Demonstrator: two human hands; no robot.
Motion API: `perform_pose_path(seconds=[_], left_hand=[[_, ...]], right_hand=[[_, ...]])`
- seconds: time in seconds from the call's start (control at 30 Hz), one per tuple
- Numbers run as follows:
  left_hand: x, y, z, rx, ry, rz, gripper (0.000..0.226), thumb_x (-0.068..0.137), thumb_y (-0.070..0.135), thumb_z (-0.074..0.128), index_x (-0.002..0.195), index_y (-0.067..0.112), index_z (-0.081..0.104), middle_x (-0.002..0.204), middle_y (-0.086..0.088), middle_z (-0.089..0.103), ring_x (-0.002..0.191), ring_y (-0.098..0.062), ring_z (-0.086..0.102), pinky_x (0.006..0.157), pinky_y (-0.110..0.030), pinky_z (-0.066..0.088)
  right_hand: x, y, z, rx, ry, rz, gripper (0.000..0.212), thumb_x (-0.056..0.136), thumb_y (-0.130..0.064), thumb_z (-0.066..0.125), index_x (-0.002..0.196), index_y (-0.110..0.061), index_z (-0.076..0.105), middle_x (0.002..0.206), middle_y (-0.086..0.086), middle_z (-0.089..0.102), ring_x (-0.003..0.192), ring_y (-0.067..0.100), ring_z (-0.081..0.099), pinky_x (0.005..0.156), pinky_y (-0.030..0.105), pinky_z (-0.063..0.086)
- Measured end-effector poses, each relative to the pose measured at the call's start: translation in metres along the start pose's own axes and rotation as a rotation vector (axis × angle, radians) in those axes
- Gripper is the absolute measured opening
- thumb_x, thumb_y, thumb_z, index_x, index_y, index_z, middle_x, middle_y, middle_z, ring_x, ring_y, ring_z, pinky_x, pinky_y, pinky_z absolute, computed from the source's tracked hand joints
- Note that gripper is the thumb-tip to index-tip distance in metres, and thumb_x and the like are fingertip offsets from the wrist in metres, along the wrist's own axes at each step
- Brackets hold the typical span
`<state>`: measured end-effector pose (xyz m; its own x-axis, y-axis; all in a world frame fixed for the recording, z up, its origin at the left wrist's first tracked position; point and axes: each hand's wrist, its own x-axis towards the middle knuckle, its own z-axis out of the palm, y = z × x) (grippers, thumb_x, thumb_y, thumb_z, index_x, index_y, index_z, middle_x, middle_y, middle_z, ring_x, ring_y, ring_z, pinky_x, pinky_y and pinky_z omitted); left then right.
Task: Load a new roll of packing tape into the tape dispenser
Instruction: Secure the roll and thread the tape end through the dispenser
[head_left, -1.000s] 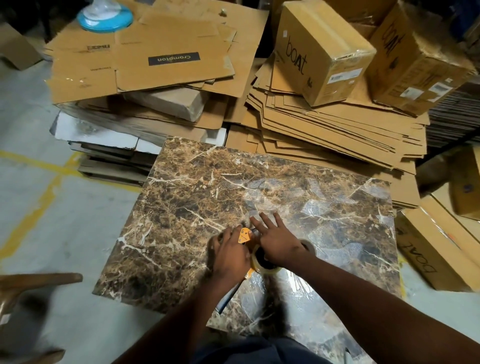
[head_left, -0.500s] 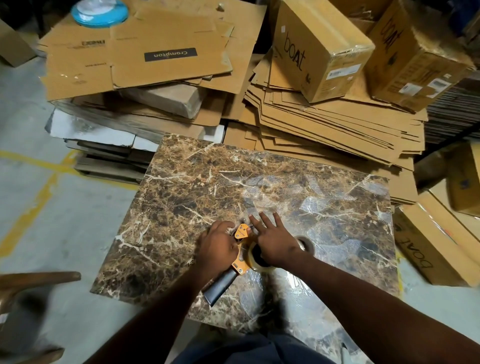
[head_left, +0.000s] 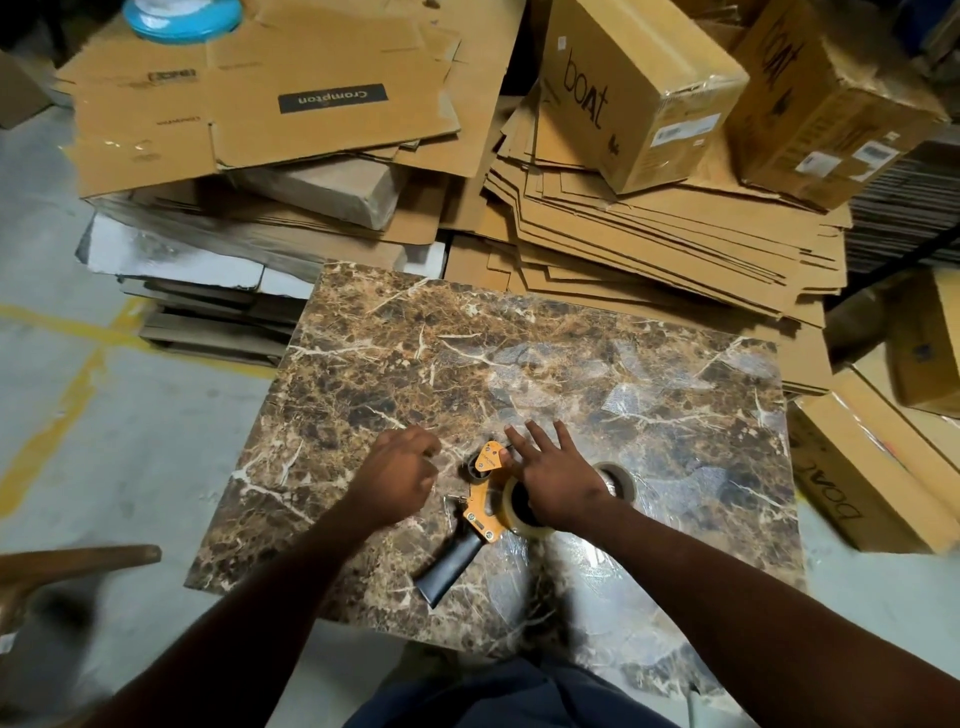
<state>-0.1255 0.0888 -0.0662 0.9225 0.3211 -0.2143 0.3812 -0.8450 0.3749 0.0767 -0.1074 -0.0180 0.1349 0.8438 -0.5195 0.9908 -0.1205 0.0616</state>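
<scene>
A: Where's the tape dispenser?
B: On the worktop, handle toward me, nose away. My right hand, fingers spread, presses the roll. Left hand loosely curled, empty, just beside it.

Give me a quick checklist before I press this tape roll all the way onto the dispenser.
1. Dispenser lying flat on the marble slab: ok.
2. Tape roll over the dispenser's hub: ok; fully seated, cannot tell.
3. Right hand pressing flat on the roll: ok.
4. Left hand steadying the dispenser: not ok, it is beside it, off the frame.
5. Black handle free: ok.
6. Tape end threaded past the roller: cannot tell.
</scene>
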Motion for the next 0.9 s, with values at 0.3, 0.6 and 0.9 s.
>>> perform_pose_path(seconds=[0.3, 0.6, 0.9], left_hand=[[0.014, -0.036, -0.03, 0.084, 0.047, -0.08, 0.01, 0.096, 0.027, 0.07, 0.095, 0.027, 0.08, 0.106, 0.006, 0.06, 0.103, -0.012, 0.051, 0.105, -0.055, 0.045], [0.089, -0.008, -0.055, 0.204, -0.076, 0.051, 0.01, 0.097, 0.028, 0.075, 0.105, 0.029, 0.08, 0.135, -0.002, 0.064, 0.127, -0.023, 0.056, 0.12, -0.05, 0.034], [0.135, 0.014, -0.06, 0.329, -0.169, 0.236, 0.014, 0.097, 0.031, 0.074, 0.109, 0.027, 0.079, 0.12, -0.001, 0.063, 0.118, -0.02, 0.056, 0.111, -0.045, 0.039]], right_hand=[[0.002, -0.003, -0.002, -0.019, -0.006, 0.016, 0.074, 0.099, -0.032, 0.054, 0.161, -0.02, 0.016, 0.171, 0.013, -0.003, 0.155, 0.041, -0.005, 0.119, 0.069, 0.001], [0.016, 0.005, -0.012, 0.309, 0.109, 0.112, 0.058, 0.091, -0.048, 0.036, 0.14, -0.027, 0.059, 0.167, 0.009, 0.024, 0.152, 0.037, 0.016, 0.121, 0.063, 0.011], [0.094, -0.019, -0.032, 0.743, 0.277, 0.498, 0.028, 0.083, -0.04, 0.059, 0.074, -0.013, 0.064, 0.091, 0.006, 0.065, 0.104, 0.032, 0.054, 0.09, 0.045, 0.045]])
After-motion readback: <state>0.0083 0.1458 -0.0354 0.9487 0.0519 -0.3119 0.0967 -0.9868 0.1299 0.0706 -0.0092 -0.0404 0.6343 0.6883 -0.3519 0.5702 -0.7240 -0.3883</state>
